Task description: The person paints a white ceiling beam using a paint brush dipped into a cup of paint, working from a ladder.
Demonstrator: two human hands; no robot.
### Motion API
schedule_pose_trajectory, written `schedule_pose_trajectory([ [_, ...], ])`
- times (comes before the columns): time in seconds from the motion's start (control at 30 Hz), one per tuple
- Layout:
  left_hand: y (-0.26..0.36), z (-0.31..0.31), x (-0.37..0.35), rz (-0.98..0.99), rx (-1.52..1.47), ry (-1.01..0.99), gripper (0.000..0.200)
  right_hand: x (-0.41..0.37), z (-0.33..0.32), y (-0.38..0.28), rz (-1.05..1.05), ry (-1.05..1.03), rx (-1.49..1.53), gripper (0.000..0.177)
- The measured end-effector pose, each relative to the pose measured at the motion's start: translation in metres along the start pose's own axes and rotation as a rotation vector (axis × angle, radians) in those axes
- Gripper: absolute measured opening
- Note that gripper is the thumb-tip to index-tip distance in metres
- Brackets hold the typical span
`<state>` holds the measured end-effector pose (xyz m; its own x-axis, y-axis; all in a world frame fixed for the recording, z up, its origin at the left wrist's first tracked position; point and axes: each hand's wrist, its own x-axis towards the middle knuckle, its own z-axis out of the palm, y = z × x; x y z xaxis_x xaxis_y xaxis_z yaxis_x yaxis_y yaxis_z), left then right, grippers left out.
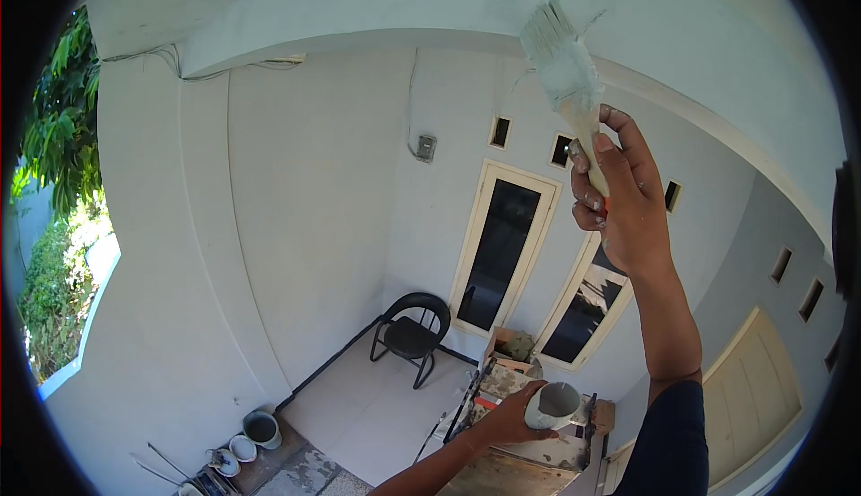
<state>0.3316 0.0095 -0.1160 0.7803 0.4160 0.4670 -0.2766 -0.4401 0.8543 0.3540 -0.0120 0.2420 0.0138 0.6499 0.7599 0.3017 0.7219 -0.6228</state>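
Note:
My right hand (623,187) is raised and closed round the handle of a paintbrush (567,70). The brush points up, its bristles and ferrule coated in pale paint, with a few stray bristles sticking out. Its tip is at the face of the white overhead beam (395,3); whether it touches cannot be made out. Paint specks mark my fingers. Lower down, my left hand (516,420) grips a pale, paint-smeared cup (552,405). The cup's mouth faces me, and grey-white shows inside it.
Below the cup stands a paint-spattered platform (511,478), with a cardboard box (502,352) behind. A black chair (413,339) sits by the back wall. Several buckets (262,429) line the lower left wall. Wires (179,64) run along the beam's left end. Two windows (498,254) face me.

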Motion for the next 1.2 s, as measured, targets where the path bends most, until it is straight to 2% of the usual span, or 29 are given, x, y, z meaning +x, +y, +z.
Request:
schedule_pose_trajectory([
  [0.2,0.001,-0.001,-0.002,-0.014,-0.043,-0.006,0.103,0.003,0.005,-0.005,0.030,0.008,0.063,0.042],
  [0.27,0.000,0.000,-0.002,-0.002,-0.051,-0.003,0.102,0.004,0.006,-0.009,0.055,-0.033,0.095,0.032],
  [0.5,-0.002,0.000,-0.001,0.001,-0.054,-0.007,0.100,0.012,0.017,-0.014,0.120,-0.035,0.099,0.032],
  [0.7,-0.004,0.001,-0.001,0.016,-0.075,-0.007,0.099,0.024,0.018,0.006,0.246,-0.144,0.035,0.034],
  [0.77,-0.003,0.001,0.000,0.037,-0.057,0.006,0.100,0.023,0.013,0.028,0.140,-0.168,-0.162,0.035],
  [0.8,-0.004,0.001,0.000,0.033,-0.057,0.001,0.100,0.019,0.010,0.036,0.009,-0.112,-0.369,0.037],
  [0.83,-0.006,0.002,0.000,0.034,-0.057,0.008,0.101,0.019,0.005,0.048,0.013,-0.107,-0.368,0.037],
  [0.9,-0.006,0.002,-0.001,0.034,-0.056,0.010,0.101,0.022,-0.010,0.075,-0.342,-0.022,-0.686,0.039],
  [1.03,-0.006,0.000,0.001,0.011,-0.051,-0.013,0.102,0.039,-0.042,0.111,-0.423,0.030,-0.823,0.043],
  [1.1,-0.008,0.002,0.001,0.007,-0.059,-0.021,0.102,0.051,-0.057,0.131,-0.662,0.088,-0.886,0.042],
  [1.2,-0.006,0.000,0.002,0.018,-0.057,-0.015,0.102,0.066,-0.078,0.144,-0.687,0.074,-0.986,0.040],
])
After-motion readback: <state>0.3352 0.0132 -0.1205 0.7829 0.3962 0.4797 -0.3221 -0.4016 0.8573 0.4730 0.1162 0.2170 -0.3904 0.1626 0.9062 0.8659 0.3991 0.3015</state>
